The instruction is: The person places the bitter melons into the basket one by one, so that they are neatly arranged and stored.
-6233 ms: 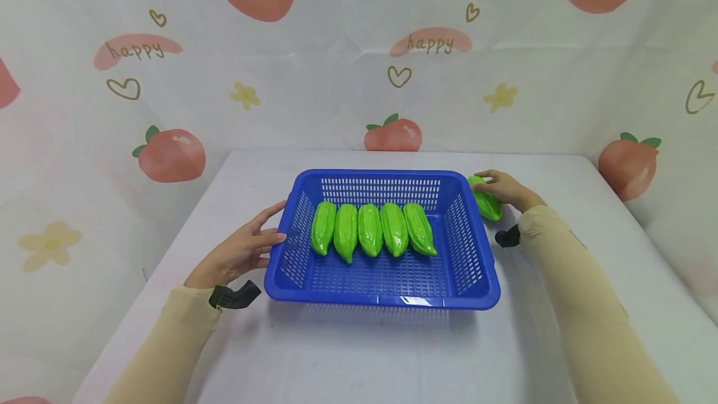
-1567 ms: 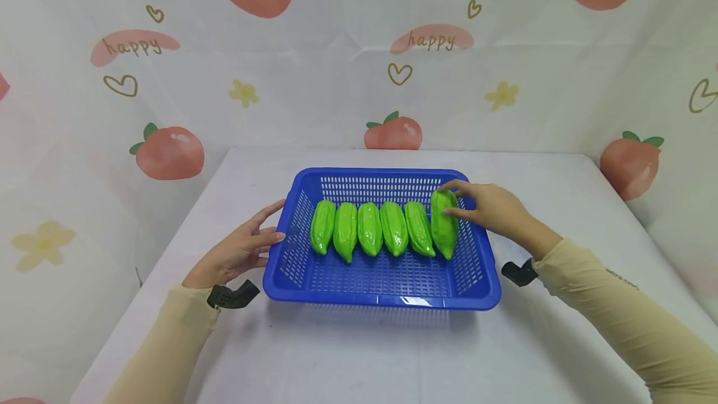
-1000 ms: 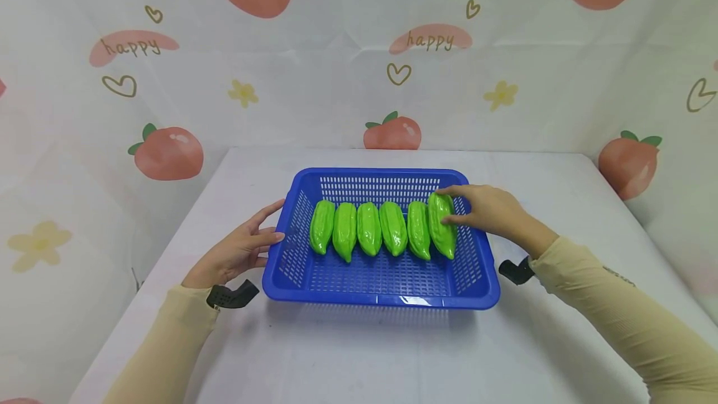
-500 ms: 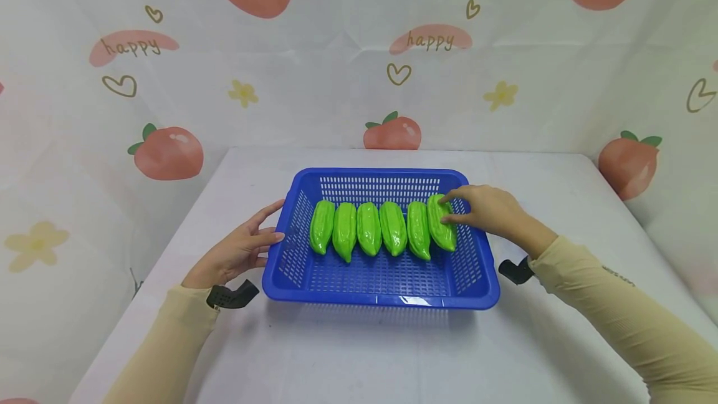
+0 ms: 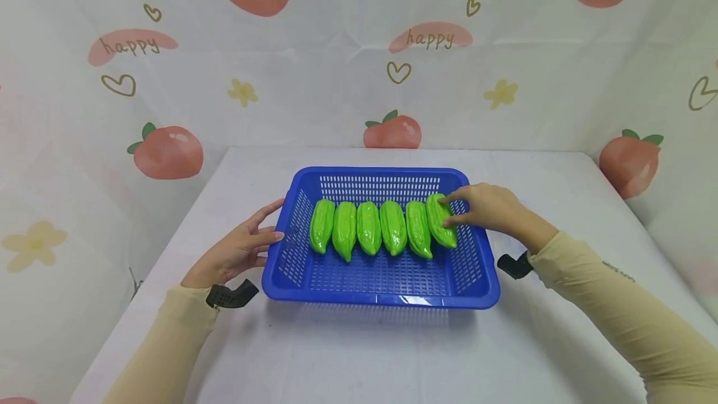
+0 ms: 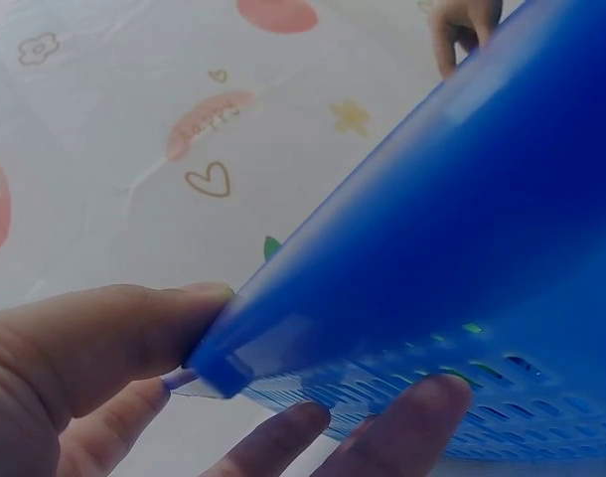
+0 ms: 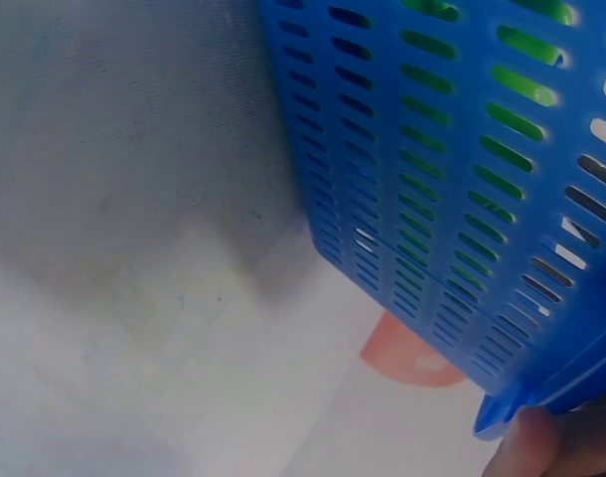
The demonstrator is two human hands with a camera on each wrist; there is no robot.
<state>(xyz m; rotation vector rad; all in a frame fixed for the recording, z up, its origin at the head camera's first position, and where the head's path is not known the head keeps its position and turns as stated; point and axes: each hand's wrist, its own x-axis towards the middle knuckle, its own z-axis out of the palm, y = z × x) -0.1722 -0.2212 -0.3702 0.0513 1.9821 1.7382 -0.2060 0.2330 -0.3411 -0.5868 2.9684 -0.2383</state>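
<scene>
Green ridged bitter melons (image 5: pixel 368 228) lie side by side in a row inside a blue plastic basket (image 5: pixel 381 299) on the table. At the row's right end, the thumb and index finger of my right hand (image 5: pixel 493 207) pinch the last bitter melon (image 5: pixel 439 223), reaching over the basket's right rim. On the other side my left hand (image 5: pixel 238 251) holds the left rim. In the left wrist view its thumb (image 6: pixel 154 308) lies at the rim, with other fingers against the slotted outer wall. The right wrist view shows mostly the basket's outer side (image 7: pixel 422 199), with green behind its slots.
A white tabletop (image 5: pixel 359 354) surrounds the basket. Behind it hangs a white cloth (image 5: pixel 325 98) printed with peaches, hearts and flowers, which also runs along both sides.
The last bitter melon went from the table right of the basket into the row, carried by my right hand. It then settled lower, its tip tilting right. My left hand stayed.
</scene>
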